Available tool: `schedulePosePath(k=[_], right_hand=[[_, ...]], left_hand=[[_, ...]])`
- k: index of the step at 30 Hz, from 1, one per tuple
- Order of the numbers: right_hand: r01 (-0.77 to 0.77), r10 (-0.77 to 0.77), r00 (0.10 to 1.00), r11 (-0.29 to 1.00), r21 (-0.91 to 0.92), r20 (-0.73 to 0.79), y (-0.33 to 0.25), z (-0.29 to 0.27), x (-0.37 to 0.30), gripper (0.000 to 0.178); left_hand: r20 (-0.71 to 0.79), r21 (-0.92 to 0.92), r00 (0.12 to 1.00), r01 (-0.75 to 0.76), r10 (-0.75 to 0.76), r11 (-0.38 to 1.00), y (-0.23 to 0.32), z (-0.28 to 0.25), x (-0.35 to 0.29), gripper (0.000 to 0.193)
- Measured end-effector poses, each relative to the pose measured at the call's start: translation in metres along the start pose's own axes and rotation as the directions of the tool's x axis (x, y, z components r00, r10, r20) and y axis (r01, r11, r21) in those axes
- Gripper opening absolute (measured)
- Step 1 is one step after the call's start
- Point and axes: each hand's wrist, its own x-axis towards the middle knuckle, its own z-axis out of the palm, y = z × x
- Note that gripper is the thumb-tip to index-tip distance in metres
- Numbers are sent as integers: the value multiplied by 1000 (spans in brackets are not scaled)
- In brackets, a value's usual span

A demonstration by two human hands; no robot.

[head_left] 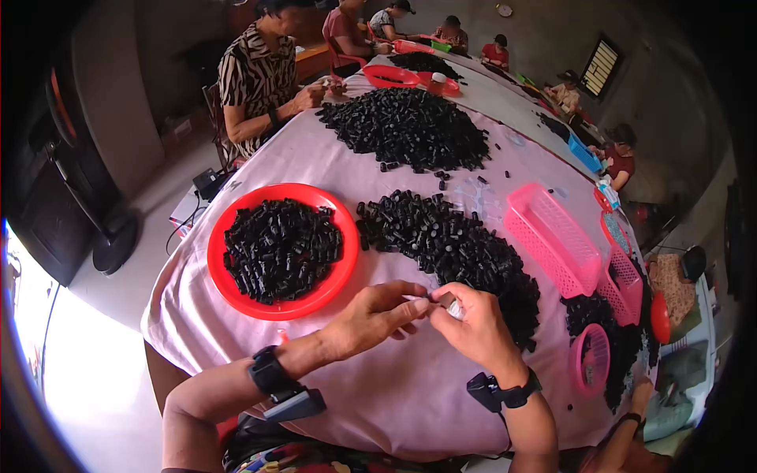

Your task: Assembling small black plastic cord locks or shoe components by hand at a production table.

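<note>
My left hand (372, 317) and my right hand (477, 325) meet fingertip to fingertip over the pink cloth, both with closed, pinching fingers. A small white thing (455, 309) shows between the fingers of the right hand; its kind is unclear. Whatever the left fingertips pinch is too small to make out. Just beyond my hands spreads a curved heap of short black cylindrical pieces (449, 236). Left of it stands a round red plate (215, 260) filled with similar black pieces (282, 248).
A larger black pile (406, 130) lies farther up the cloth-covered table (378, 394). To the right are a long pink basket (552, 236), a smaller pink basket (627, 288) and a round pink basket (579, 363). A person in a striped top (260, 87) sits at far left; several others line the table.
</note>
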Motion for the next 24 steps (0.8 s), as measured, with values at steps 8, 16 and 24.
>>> schedulePosePath(k=[8,16,24], right_hand=[[134,-71,971,951,278,-227,-4,26,24,26],[82,-63,996,947,311,-69,9,6,20,23],[-42,15,994,963,265,104,13,5,21,23]], left_hand=[[-45,-588,995,-102,93,803,-9,-18,23,39],[127,-761,982,5,141,648,-21,-27,26,51],[131,-809,988,55,88,585,-25,-32,24,36]])
